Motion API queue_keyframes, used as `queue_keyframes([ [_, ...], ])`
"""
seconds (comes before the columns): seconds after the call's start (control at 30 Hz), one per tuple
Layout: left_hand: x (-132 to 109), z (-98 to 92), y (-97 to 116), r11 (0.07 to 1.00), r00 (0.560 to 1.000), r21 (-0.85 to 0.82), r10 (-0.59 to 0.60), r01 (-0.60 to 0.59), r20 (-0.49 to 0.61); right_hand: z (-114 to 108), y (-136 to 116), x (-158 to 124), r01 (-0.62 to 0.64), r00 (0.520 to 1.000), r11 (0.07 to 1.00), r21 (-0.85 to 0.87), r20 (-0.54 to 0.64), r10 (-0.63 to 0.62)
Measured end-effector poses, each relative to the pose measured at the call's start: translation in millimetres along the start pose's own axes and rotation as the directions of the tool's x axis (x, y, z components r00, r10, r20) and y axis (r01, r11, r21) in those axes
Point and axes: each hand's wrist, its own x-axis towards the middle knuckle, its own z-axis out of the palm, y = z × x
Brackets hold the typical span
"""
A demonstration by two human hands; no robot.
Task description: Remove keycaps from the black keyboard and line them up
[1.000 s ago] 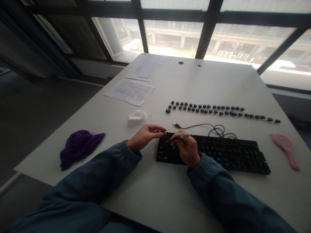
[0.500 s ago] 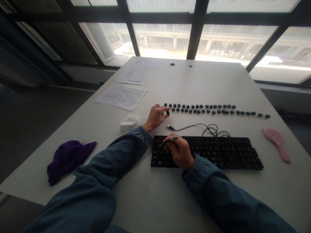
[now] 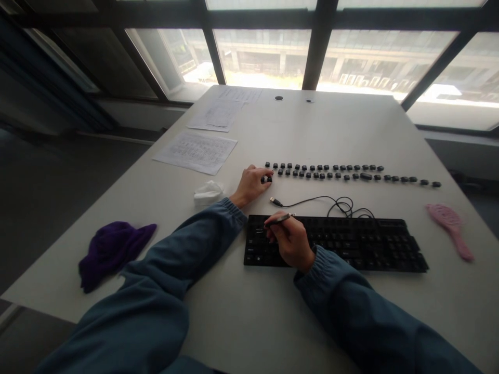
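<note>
Beside the left end of two rows of black keycaps, my left hand (image 3: pixel 251 186) is closed at the tabletop, thumb and fingers around a small black keycap (image 3: pixel 269 179). A second dark piece shows between the fingers, partly hidden. My right hand (image 3: pixel 290 241) grips a slim pen-like tool (image 3: pixel 281 219) with a shiny end, held over the left part of a black keyboard (image 3: pixel 382 249). Its lower tip is hard to make out against the keys. A longer keycap (image 3: pixel 366 176) lies in the nearer row.
Behind the keyboard lies its coiled cable (image 3: pixel 312 199) with a USB plug (image 3: pixel 275 201). To the right is a pink hairbrush (image 3: pixel 448 223). On the left are a purple cloth hat (image 3: pixel 113 249), crumpled white tissue (image 3: pixel 208 192) and printed sheets (image 3: pixel 197 151). Windows stand beyond the table.
My left hand has lowered slightly onto the tabletop with the keycap. The tool in my right hand has tilted a little. The whole view has shifted slightly.
</note>
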Motion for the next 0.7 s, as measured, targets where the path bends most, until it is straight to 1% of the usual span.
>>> queue_keyframes([
  [0.23,0,2.8,-5,0.999,1.000,-0.032,0.020,-0.020,-0.004,0,2,-3,-0.045,0.999,0.999,-0.001,-0.014,0.045],
  [0.4,-1,3.0,-7,0.994,0.996,-0.060,0.086,-0.086,-0.005,1,1,-3,-0.065,0.997,0.997,0.037,-0.038,0.066],
  [0.5,-2,0.8,-5,0.990,0.992,-0.069,0.123,-0.123,-0.014,2,-2,-2,-0.061,0.994,0.996,0.064,-0.084,0.067],
  [0.6,-5,-3.9,-1,0.987,0.987,-0.059,0.144,-0.148,-0.074,2,-5,-1,-0.069,0.985,0.995,0.073,-0.156,0.079],
  [0.7,-11,-12.3,5,0.986,0.974,-0.053,0.148,-0.159,-0.173,-2,-7,-2,-0.125,0.967,0.992,0.029,-0.218,0.129],
])
